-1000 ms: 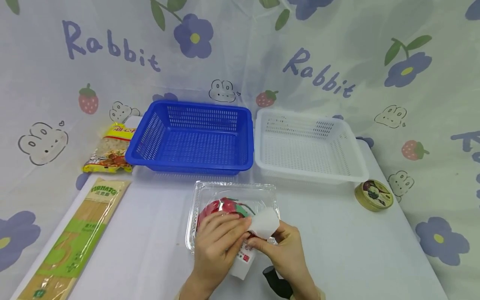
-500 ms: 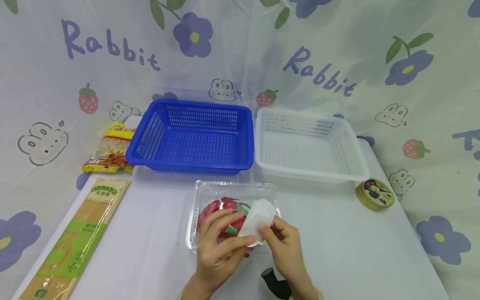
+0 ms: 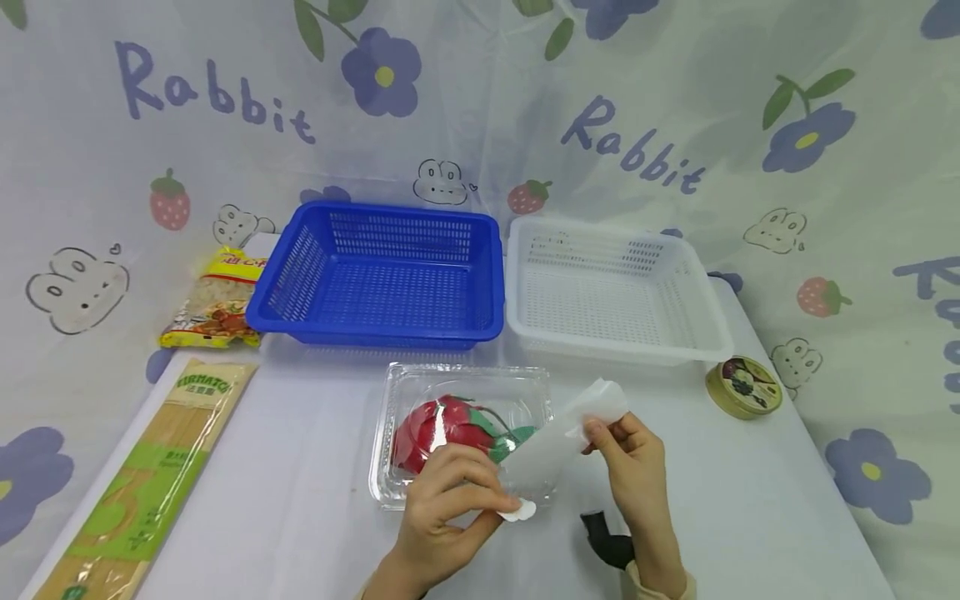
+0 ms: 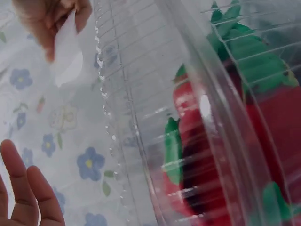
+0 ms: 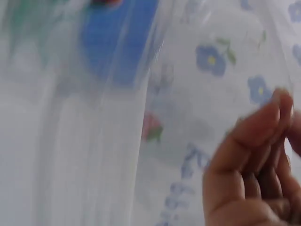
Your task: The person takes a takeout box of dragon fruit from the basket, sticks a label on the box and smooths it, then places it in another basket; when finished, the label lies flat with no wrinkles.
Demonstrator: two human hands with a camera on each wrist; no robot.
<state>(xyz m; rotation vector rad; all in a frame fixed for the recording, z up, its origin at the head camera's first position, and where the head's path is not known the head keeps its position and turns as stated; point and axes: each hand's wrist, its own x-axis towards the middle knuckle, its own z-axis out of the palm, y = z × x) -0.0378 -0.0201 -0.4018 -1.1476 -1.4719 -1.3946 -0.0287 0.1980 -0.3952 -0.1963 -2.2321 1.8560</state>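
Since the earlier frame, my right hand [image 3: 633, 454] is drawing the white sheet [image 3: 558, 442] out toward lower right, unfolding it; the sheet's far end is now lifted. Item: white sheet, stretched between both hands, lower centre of frame. My left hand [image 3: 450, 492] is pinching its lower end with curled fingers; right fingers are pinching the upper end. Item: clear container [image 3: 465, 392] holding a red toy, resting on the counter [image 3: 300, 467] behind. Blue basket [image 3: 378, 275] and white basket [image 3: 611, 287], upper centre, are standing unfilled; unfolding seems partly done.
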